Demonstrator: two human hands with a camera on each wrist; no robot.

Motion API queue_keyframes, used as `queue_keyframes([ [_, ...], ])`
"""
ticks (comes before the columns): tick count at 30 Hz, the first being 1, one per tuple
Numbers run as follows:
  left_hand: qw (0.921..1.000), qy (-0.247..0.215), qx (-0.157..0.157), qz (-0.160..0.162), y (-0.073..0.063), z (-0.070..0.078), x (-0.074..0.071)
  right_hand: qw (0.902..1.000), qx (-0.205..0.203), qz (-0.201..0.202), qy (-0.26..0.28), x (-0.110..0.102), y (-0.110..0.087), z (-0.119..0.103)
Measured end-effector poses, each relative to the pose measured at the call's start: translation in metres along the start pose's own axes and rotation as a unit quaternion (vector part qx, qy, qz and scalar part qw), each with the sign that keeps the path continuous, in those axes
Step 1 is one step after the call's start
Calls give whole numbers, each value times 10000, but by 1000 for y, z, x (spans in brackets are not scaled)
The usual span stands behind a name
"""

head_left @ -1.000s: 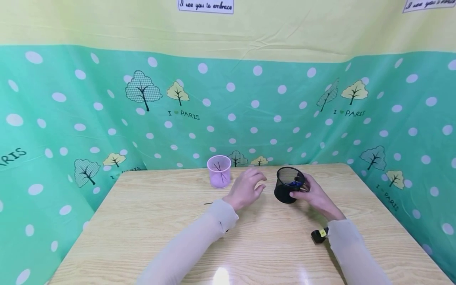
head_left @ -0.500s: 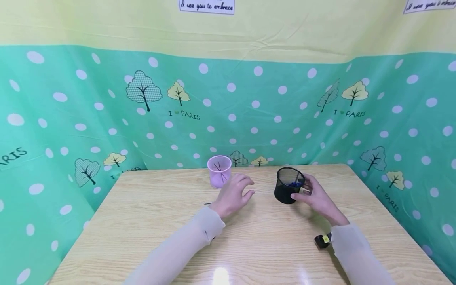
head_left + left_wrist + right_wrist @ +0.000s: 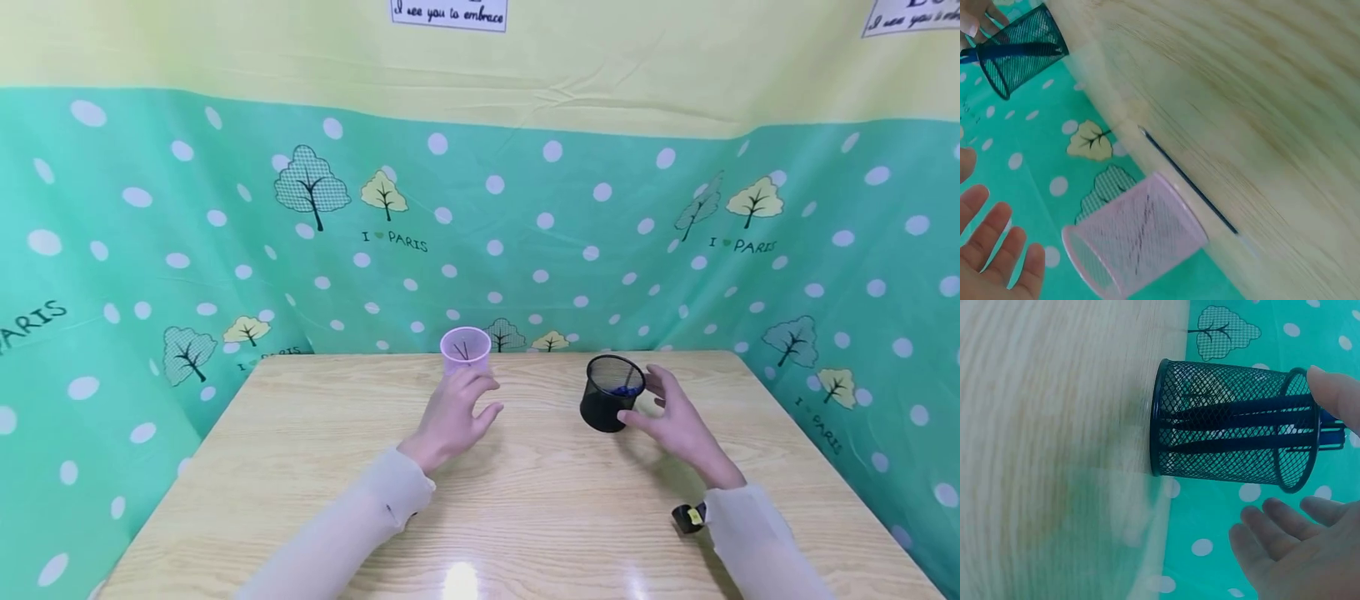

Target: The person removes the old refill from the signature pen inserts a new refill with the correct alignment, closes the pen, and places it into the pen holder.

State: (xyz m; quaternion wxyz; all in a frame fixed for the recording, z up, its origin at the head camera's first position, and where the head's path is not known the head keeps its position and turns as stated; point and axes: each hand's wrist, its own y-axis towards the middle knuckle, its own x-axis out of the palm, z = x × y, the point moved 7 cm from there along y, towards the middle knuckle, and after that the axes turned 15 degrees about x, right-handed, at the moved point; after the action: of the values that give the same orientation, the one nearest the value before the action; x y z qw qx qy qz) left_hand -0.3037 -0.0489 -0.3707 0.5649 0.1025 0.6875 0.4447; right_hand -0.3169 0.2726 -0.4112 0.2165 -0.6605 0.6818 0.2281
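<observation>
A black mesh pen holder [image 3: 612, 393] stands upright on the table and holds several dark pens [image 3: 1241, 419] with blue at their ends. My right hand [image 3: 678, 421] is at its right side, thumb by the holder and fingers spread apart from it. Further left stands a pink-purple mesh pen holder [image 3: 465, 350] with a few thin dark sticks inside. My left hand [image 3: 450, 414] hovers in front of it, fingers loosely bent and holding nothing. One thin dark stick like a pen refill [image 3: 1188, 181] lies on the table beside the pink holder; the left arm hides it in the head view.
The wooden table [image 3: 555, 500] ends at the back against a green polka-dot cloth [image 3: 540, 275], which also hangs on both sides. A small black object with a yellow patch [image 3: 688, 518] is at the right sleeve's cuff.
My left hand has moved left, from between the two holders to in front of the pink one. My right hand has drawn slightly right, its fingers coming away from the black holder.
</observation>
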Motion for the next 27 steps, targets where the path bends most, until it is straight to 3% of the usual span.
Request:
queue_keyframes([
  [5, 9998, 150, 2, 153, -9, -3, -17, 9995, -47, 217, -231, -3, -5, -7],
  [12, 9993, 376, -72, 59, -17, -5, -34, 9962, -115, 520, -692, -4, -10, -17],
  [19, 9982, 582, -131, -7, -26, -4, -42, 9893, -424, 727, -1191, -2, -18, -28],
  [27, 9968, 789, -98, -49, -34, -1, -47, 9750, -1015, 1043, -1681, 0, -29, -47],
])
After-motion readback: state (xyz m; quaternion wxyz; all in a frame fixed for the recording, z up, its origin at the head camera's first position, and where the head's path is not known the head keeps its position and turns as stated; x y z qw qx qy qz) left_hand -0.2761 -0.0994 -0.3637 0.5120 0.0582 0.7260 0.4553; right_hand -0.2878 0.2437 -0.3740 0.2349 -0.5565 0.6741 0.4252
